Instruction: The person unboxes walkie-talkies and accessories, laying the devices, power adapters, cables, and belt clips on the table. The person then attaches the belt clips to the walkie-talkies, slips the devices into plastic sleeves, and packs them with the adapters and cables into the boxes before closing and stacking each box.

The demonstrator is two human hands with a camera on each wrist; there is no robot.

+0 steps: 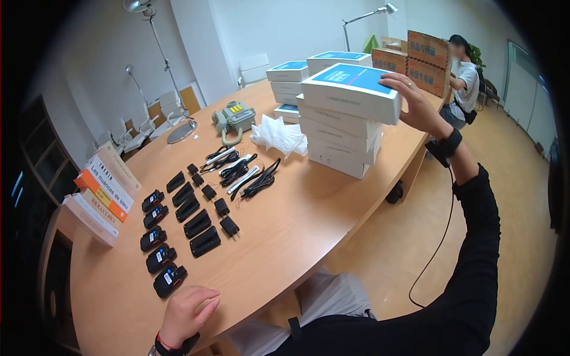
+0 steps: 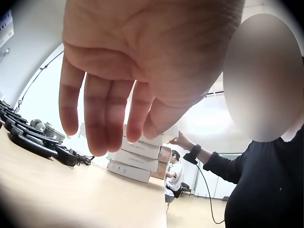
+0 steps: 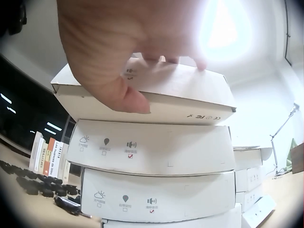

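Observation:
My right hand [image 1: 420, 108] grips the right end of a white box [image 1: 350, 99] with a blue printed top, uppermost on a stack of similar white boxes [image 1: 335, 145]. The right wrist view puts the thumb [image 3: 135, 102] on the box's side, with the other fingers reaching over it. That box sits askew to the ones below. My left hand [image 1: 189, 311] is near the table's front edge, beside a row of black devices [image 1: 170, 280]; its fingers are relaxed and hold nothing, as the left wrist view also shows.
Black holders [image 1: 205, 241], power adapters [image 1: 229, 226] and bundled cables [image 1: 259, 181] lie in rows on the wooden table [image 1: 285, 228]. Around them are a telephone [image 1: 236, 118], crumpled white wrapping [image 1: 278, 135] and upright books [image 1: 107, 196]. A person [image 1: 466, 83] sits by brown cartons [image 1: 428, 62].

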